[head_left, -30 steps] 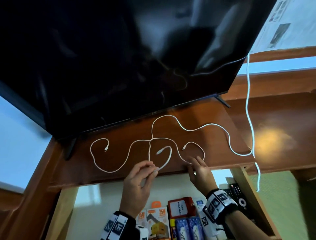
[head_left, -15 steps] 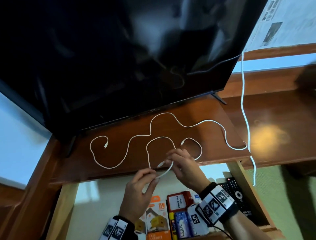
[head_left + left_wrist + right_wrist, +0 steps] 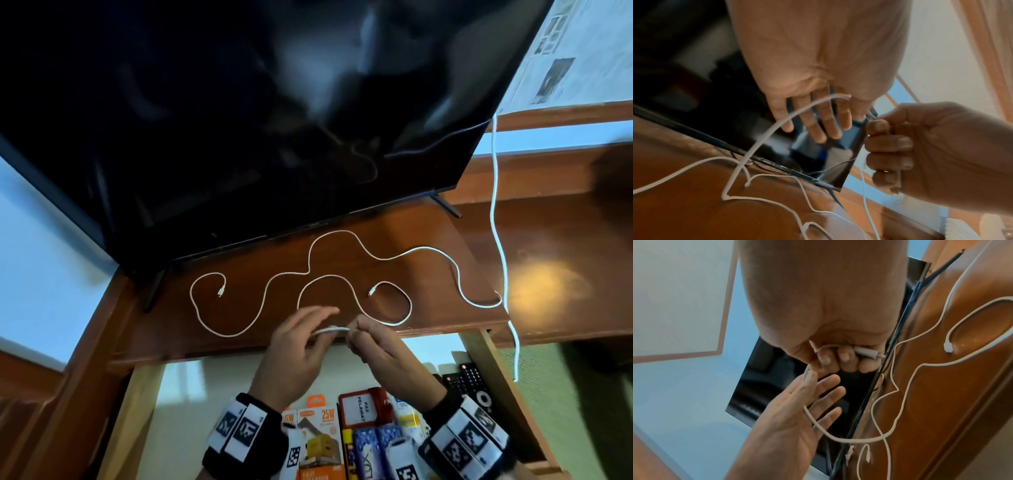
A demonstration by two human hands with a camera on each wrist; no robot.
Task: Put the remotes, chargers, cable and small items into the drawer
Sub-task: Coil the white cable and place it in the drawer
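Two white cables lie in loops on the wooden TV shelf (image 3: 445, 240). My right hand (image 3: 370, 339) (image 3: 838, 356) grips the plug end of the shorter cable (image 3: 325, 278) (image 3: 869, 352) in curled fingers at the shelf's front edge. Close on its left, my left hand (image 3: 305, 329) (image 3: 818, 123) pinches the same cable (image 3: 764, 138) between thumb and forefinger, its other fingers straight. The longer cable (image 3: 342, 232) stays untouched behind. Below the hands stands the open drawer (image 3: 147, 394), with charger boxes (image 3: 318, 431) and black remotes (image 3: 469, 380) inside.
A large black TV (image 3: 239, 120) leans over the back of the shelf, its feet on the wood. A third white cord (image 3: 496, 222) hangs down from the TV's right corner past the shelf edge. A red card holder (image 3: 359, 407) and blue packets (image 3: 370, 448) also lie in the drawer.
My right hand moved left from the shelf edge and took the cable's plug end. The left hand rose to meet it, and the short cable's loops shifted toward me.
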